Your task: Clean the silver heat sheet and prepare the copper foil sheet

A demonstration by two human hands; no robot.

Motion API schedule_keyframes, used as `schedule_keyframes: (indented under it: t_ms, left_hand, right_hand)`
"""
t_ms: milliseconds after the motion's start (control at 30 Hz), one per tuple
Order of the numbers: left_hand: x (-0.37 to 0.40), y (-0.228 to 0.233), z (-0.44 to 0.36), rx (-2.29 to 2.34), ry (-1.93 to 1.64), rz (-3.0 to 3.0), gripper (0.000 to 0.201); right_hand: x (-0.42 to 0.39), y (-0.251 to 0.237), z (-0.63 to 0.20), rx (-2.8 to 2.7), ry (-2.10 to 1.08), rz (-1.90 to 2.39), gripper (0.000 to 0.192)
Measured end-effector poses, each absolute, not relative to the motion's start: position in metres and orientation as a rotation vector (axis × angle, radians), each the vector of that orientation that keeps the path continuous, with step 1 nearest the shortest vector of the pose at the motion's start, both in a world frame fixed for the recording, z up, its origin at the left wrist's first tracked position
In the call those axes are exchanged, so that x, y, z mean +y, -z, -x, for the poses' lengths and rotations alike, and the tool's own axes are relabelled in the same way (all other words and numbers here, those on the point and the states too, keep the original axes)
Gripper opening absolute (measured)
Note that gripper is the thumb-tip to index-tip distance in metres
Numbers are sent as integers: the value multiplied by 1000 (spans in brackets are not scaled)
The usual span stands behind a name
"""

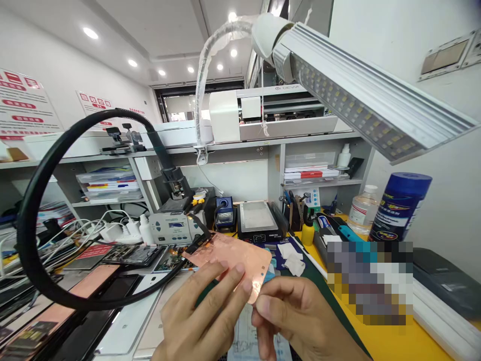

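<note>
A copper-coloured phone screen panel (233, 253), its foil back facing up, is tilted above the bench between my hands. A dark flex strip (199, 243) runs along its far left end. My left hand (203, 313) grips the panel's near side, several fingers laid over the foil; its thumb is hidden. At the near right corner, my right hand (289, 311) pinches the edge between thumb and forefinger. A bit of blue film (269, 273) shows by that corner. Below the hands lies a pale printed sheet (244, 333), partly covered.
Phone panels (130, 316) and boards lie at left, under a looping black hose (32, 250). A hot-air station (173, 228) and a heating plate (259, 220) stand behind. A blue spray can (400, 205) is at right, beneath an LED lamp (356, 95).
</note>
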State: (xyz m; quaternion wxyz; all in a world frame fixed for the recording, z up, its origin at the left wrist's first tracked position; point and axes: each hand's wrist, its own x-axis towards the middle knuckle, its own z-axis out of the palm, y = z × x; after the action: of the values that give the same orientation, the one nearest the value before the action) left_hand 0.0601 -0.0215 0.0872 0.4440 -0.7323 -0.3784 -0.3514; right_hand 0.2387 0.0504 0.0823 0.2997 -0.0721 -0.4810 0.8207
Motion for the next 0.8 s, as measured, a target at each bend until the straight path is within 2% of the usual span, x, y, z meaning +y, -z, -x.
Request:
schedule_keyframes:
  t_ms: [800]
  left_hand:
    - [-25,-86,-61,-978,865,1818,23]
  right_hand:
    - [52,-81,-238,-1253,-2205,177,24]
